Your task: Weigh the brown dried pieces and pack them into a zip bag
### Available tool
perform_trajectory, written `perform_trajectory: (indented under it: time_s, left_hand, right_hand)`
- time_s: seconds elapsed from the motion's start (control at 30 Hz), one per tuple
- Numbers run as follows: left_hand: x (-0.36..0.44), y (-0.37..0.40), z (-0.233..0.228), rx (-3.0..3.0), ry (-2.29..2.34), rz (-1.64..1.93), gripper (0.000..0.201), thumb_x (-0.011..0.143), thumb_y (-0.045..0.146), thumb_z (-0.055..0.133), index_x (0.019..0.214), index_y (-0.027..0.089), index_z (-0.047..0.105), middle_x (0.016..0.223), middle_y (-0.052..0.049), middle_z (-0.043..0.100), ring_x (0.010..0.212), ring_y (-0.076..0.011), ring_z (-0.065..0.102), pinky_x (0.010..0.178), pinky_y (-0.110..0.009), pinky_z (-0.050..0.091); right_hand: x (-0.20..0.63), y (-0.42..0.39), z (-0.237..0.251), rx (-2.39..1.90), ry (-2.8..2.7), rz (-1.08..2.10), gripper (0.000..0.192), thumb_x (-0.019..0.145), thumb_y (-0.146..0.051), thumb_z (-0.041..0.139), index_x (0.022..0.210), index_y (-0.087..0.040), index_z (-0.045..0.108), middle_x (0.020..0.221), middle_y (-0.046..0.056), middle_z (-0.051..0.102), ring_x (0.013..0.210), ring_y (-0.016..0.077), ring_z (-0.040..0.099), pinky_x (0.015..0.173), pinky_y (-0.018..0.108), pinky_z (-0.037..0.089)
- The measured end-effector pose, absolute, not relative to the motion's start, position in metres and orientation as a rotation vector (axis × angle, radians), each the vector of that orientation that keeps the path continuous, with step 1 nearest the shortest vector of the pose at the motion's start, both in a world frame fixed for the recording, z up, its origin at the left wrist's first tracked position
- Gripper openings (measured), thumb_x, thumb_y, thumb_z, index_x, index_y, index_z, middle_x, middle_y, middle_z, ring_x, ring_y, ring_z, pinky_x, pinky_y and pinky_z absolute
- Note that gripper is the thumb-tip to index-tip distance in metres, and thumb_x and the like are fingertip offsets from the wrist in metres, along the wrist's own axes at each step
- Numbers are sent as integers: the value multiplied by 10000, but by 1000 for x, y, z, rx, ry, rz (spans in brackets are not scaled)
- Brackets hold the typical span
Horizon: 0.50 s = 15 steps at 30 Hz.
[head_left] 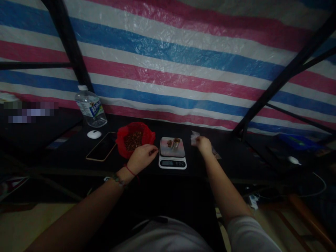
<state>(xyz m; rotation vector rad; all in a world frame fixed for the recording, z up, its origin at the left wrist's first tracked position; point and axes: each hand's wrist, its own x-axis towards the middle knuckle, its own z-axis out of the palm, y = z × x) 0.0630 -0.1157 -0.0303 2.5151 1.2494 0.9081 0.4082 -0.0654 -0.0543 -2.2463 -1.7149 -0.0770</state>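
Observation:
On the black table sits a white digital kitchen scale (172, 163) with a small metal cup (176, 142) on its plate, holding brown bits. A small heap of brown pieces (169, 143) lies beside the cup. My left hand (143, 155) hovers between the scale and a red plastic bag (121, 144) of brown dried bits (133, 140). Its fingers are pinched; anything in them is too small to make out. To the right of the scale, my right hand (204, 145) pinches a small clear plastic bag (194, 137). Another flat packet (215, 153) partly shows beside that hand.
A smartphone (102, 147), a white computer mouse (94, 134) and a clear plastic bottle (91, 108) stand or lie at the left. Behind the table hangs a striped plastic sheet (168, 77). A blue tray (298, 141) is at the far right, by dark metal posts (262, 94).

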Motion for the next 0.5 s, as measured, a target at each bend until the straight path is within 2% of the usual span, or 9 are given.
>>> perform_trajectory:
  time_s: [0.1, 0.27, 0.33, 0.43, 0.5]
  left_hand:
    - [65, -117, -31, 2513, 1223, 871, 193, 847, 261, 505, 885, 192, 682, 876, -32, 703, 795, -164, 638, 733, -265, 467]
    - [68, -121, -28, 2456, 1215, 894, 182, 837, 252, 513, 875, 185, 677, 839, -33, 687, 726, -143, 617, 672, -248, 464]
    - [70, -124, -26, 2405, 1201, 981, 188, 840, 265, 511, 882, 175, 671, 833, -44, 676, 728, -145, 610, 688, -258, 473]
    - [73, -130, -21, 2272, 1173, 1167, 218, 838, 297, 526, 963, 162, 644, 940, -76, 659, 818, -169, 610, 713, -282, 494]
    - [74, -134, -20, 2176, 1124, 1255, 312, 823, 321, 559, 1093, 169, 595, 1119, -106, 613, 986, -202, 590, 776, -307, 507]
  right_hand:
    - [410, -68, -57, -2312, -1733, 52, 221, 804, -305, 553, 908, -202, 718, 925, 99, 704, 867, 208, 644, 740, 258, 434]
    - [412, -76, -25, -1991, -1493, -288, 311, 863, -308, 429, 966, -147, 674, 980, 130, 675, 913, 225, 605, 806, 304, 427]
    - [403, -85, -5, -1815, -1378, -293, 346, 883, -328, 374, 973, -127, 641, 950, 131, 665, 893, 220, 596, 805, 308, 430]
    - [369, -104, 16, -1584, -1375, 62, 338, 879, -391, 390, 975, -157, 615, 860, 78, 655, 762, 177, 594, 695, 270, 448]
    - [339, -120, 17, -1380, -1457, 421, 325, 842, -433, 472, 951, -167, 624, 792, 46, 641, 660, 152, 569, 600, 249, 442]
